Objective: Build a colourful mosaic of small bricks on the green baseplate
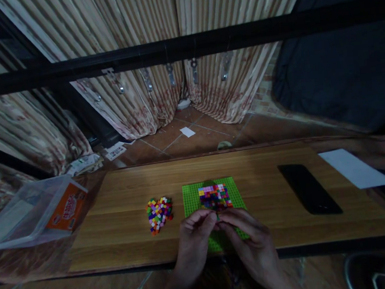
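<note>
A green baseplate (192, 196) lies on the wooden table (123, 201), with a patch of small coloured bricks (214, 196) pressed onto its far half. A loose pile of coloured bricks (158, 213) sits to its left. My left hand (194, 242) and my right hand (251, 241) meet over the plate's near half, fingertips pinched together just below the brick patch. Whatever they pinch is too small and dark to make out.
A black phone (309, 188) lies right of the plate, with a white sheet (354, 167) beyond it. A clear plastic box with an orange label (39, 213) stands off the table's left end. A black bar (183, 45) crosses overhead before striped curtains.
</note>
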Available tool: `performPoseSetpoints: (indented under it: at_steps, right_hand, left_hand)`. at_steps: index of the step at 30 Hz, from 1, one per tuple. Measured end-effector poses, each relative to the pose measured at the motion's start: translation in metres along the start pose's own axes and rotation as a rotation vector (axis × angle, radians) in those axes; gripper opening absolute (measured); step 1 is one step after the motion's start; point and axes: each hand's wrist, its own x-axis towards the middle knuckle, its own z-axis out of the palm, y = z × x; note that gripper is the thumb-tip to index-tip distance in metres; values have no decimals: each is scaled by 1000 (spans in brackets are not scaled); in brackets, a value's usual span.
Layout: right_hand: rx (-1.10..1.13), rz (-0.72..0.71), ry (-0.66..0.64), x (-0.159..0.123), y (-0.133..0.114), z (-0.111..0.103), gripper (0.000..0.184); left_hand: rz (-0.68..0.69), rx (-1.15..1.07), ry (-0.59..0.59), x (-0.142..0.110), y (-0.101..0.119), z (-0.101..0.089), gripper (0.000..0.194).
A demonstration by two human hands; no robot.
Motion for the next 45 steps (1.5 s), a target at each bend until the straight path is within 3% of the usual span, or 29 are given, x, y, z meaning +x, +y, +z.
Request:
performPoseSetpoints:
  at_steps: [8,12,17,24,30,45]
  right_hand:
    - [-72,23,-7,-4,1,-3,26]
    - [-81,107,64,-1,10,-3,19]
    - [-94,246,188,15,41,-11,21]
    - [-37,316,128,35,70,-11,24]
    - [-14,331,88,39,77,-9,23]
    - [77,452,207,36,72,-6,27]
  left_hand:
    - [-1,56,1,0,-4,8,20]
    - [21,85,-2,2,-5,10,23]
    - [83,121,145,9,-9,-1,27]
    - [124,171,276,24,-14,-22,23]
    - [110,176,280,30,-21,-27,23]
    - [127,193,260,36,-35,-30,20]
